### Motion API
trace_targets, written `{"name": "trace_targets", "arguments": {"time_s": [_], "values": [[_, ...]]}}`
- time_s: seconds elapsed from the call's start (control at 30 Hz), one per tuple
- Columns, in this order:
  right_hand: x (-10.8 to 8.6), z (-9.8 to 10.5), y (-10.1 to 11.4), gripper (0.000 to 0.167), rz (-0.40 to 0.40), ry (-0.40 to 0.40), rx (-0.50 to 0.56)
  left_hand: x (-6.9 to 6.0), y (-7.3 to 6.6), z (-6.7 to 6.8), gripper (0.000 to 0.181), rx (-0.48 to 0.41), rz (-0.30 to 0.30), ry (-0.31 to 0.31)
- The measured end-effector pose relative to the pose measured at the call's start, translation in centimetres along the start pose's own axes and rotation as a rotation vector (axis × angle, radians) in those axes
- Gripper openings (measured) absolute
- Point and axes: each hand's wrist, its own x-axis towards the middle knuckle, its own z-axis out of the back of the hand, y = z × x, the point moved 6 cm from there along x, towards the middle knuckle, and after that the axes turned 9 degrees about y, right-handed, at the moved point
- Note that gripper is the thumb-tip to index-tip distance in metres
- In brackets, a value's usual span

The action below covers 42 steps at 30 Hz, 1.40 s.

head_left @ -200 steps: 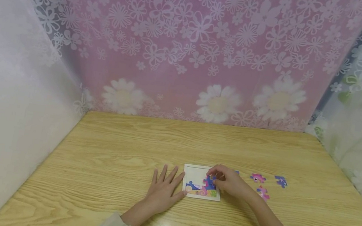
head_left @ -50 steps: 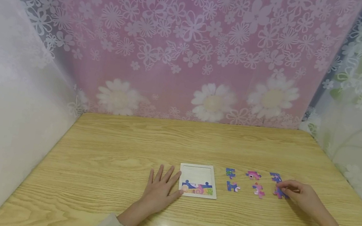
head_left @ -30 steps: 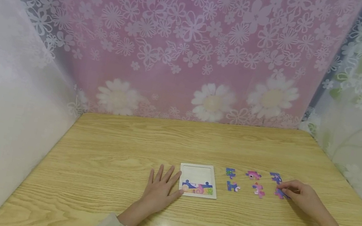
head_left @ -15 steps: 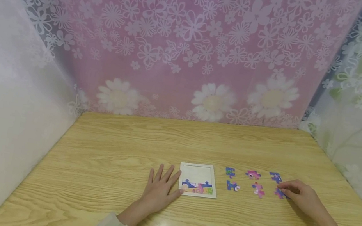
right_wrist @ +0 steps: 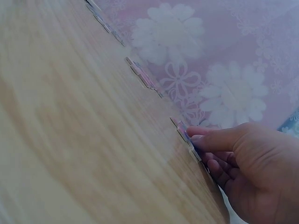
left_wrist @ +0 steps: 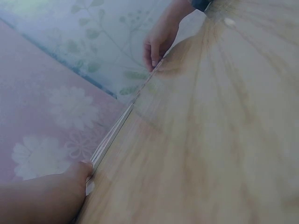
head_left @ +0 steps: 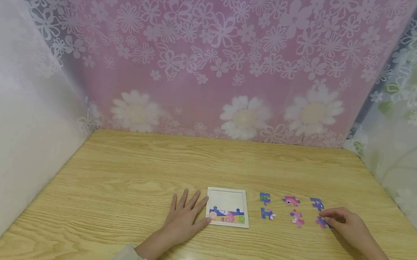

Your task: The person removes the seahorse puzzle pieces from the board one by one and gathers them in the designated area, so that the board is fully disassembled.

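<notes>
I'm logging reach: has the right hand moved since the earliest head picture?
Yes, rightward: then it overlapped the right edge of the frame; now the right hand is well beyond that edge, at the lower right piece.

The white-rimmed square puzzle tray (head_left: pixel 246 218) holds a jigsaw row (head_left: pixel 226 217) in blue, pink, orange and green. A pink jigsaw piece (head_left: pixel 292 201) bears a white-and-dark eye, a blue jigsaw piece (head_left: pixel 317 204) a pale star-like mark. The flat yellow-tan bench (head_left: pixel 138 160) has wavy wood grain; white flowers and daisies pattern the pink curtain (head_left: pixel 195 87).
</notes>
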Motion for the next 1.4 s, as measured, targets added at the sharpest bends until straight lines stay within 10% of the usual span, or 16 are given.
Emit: {"name": "trace_targets", "arguments": {"time_s": [0.73,1.4], "values": [[-0.2,0.5,0.2,0.021,-0.082,-0.03,0.05,-0.1,0.0,-0.2,0.066,-0.012,-0.004,0.004],[2.6,-1.8,8.1,0.019,0.122,0.047,0.167,-0.1,0.0,0.0,0.064,0.007,-0.002,-0.003]]}}
